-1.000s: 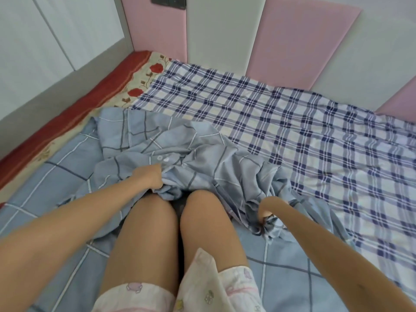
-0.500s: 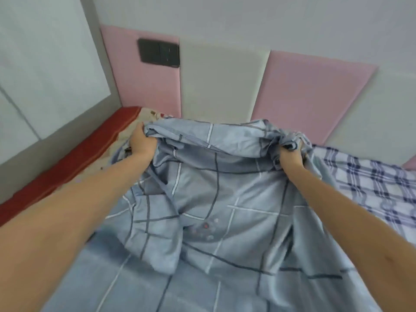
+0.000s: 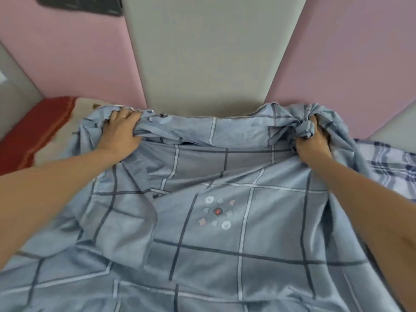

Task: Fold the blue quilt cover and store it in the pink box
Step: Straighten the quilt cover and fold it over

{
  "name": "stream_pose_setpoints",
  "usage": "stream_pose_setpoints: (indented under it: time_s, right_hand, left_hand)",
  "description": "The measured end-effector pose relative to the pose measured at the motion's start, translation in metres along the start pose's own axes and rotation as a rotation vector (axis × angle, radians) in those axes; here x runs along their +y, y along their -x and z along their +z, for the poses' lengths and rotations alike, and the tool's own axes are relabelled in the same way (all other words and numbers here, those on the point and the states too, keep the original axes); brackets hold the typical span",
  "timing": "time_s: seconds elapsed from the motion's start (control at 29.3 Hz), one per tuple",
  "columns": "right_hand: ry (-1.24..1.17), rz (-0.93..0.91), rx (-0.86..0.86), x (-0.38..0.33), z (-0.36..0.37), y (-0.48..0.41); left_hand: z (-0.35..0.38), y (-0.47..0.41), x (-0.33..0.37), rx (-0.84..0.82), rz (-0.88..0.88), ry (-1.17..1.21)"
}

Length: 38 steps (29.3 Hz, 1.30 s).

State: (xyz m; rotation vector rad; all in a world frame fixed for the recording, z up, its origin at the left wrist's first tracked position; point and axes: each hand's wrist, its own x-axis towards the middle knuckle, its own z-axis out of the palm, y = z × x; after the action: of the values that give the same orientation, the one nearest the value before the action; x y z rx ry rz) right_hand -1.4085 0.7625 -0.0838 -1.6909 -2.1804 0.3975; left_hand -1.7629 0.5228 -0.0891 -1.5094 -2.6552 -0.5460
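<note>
The blue quilt cover (image 3: 202,233), light blue with dark and white grid lines and a small round flower motif, fills the lower part of the head view. Its far edge is bunched and held up near the headboard. My left hand (image 3: 121,134) grips the bunched edge at the upper left. My right hand (image 3: 313,143) clutches a knot of the same edge at the upper right. Both arms are stretched forward over the fabric. No pink box is in view.
A padded headboard with pink panels (image 3: 74,57) and a grey panel (image 3: 202,52) rises right behind the cover. A red and cream floral sheet (image 3: 33,131) shows at the left. A plaid bed sheet (image 3: 387,167) shows at the right. A dark switch plate (image 3: 83,5) sits top left.
Both hands have lifted the quilt cover from my lap and carried its edge forward toward the headboard, spreading apart. The cover now lies stretched out flatter between them.
</note>
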Motion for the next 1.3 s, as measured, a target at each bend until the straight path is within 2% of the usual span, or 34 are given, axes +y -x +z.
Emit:
stream_pose_setpoints:
  time_s: [0.14,0.21,0.24,0.31,0.48,0.58,0.62,0.65,0.68,0.75,0.79,0.82,0.85,0.92,0.96,1.03,1.06,1.09,1.13,1.2,1.23,1.3]
  right_hand:
    - [0.073,0.047,-0.039,0.013,0.017,-0.029]
    - [-0.057,0.081,-0.025,0.022,0.038,-0.022]
    - [-0.091,0.157,-0.042,0.032,0.057,-0.025]
    - [-0.095,0.235,-0.069,0.051,0.084,-0.034]
    - [-0.069,0.170,-0.208,0.059,0.117,-0.063]
    - [-0.028,0.416,-0.220,0.027,0.094,-0.028]
    - [-0.009,0.443,-0.242,0.011,0.088,0.003]
    - [0.059,0.343,-0.213,-0.005,0.088,0.049]
    - [0.090,0.106,-0.156,-0.028,0.087,0.110]
    - [0.154,-0.528,-0.347,-0.058,0.088,0.218]
    - [0.285,-0.769,-0.451,-0.056,0.094,0.240]
    - [0.368,-0.914,-0.509,-0.051,0.103,0.237]
    - [0.387,-0.906,-0.469,-0.047,0.117,0.220]
    - [0.423,-0.704,-0.390,-0.053,0.132,0.173]
    - [0.409,-0.596,-0.357,-0.059,0.137,0.153]
    - [0.380,-0.445,-0.387,-0.070,0.150,0.123]
    - [0.367,-0.398,-0.410,-0.074,0.155,0.115]
    - [0.371,-0.376,-0.435,-0.078,0.157,0.111]
    - [0.375,-0.371,-0.451,-0.081,0.156,0.110]
    - [0.389,-0.364,-0.488,-0.081,0.155,0.109]
    - [0.399,-0.362,-0.501,-0.081,0.154,0.108]
    - [0.412,-0.346,-0.508,-0.082,0.153,0.109]
  left_hand:
    - [0.030,-0.050,0.002,-0.141,-0.017,-0.042]
    - [0.050,-0.052,0.006,-0.160,-0.113,-0.010]
    - [0.066,-0.054,0.007,-0.171,-0.153,0.002]
    - [0.088,-0.055,0.005,-0.175,-0.209,-0.022]
    - [0.119,-0.072,-0.001,-0.238,-0.307,-0.049]
    - [0.118,-0.077,0.005,-0.374,-0.354,-0.087]
    - [0.113,-0.079,0.010,-0.417,-0.364,-0.095]
    - [0.113,-0.083,0.014,-0.441,-0.361,-0.103]
    - [0.111,-0.086,0.021,-0.472,-0.356,-0.117]
    - [0.097,-0.079,0.031,-0.531,-0.385,-0.157]
    - [0.095,-0.078,0.036,-0.522,-0.411,-0.153]
    - [0.091,-0.078,0.044,-0.504,-0.445,-0.143]
    - [0.083,-0.078,0.054,-0.483,-0.471,-0.124]
    - [0.065,-0.063,0.073,-0.408,-0.458,-0.110]
    - [0.058,-0.042,0.078,-0.327,-0.379,-0.110]
    - [0.044,0.035,0.081,-0.097,-0.080,-0.083]
    - [0.038,0.087,0.084,-0.073,0.066,-0.060]
    - [0.034,0.140,0.086,-0.143,0.203,-0.059]
    - [0.035,0.187,0.082,-0.284,0.309,-0.097]
    - [0.043,0.251,0.055,-0.516,0.411,-0.214]
    - [0.047,0.259,0.035,-0.573,0.369,-0.243]
    - [0.054,0.243,-0.003,-0.567,0.156,-0.296]
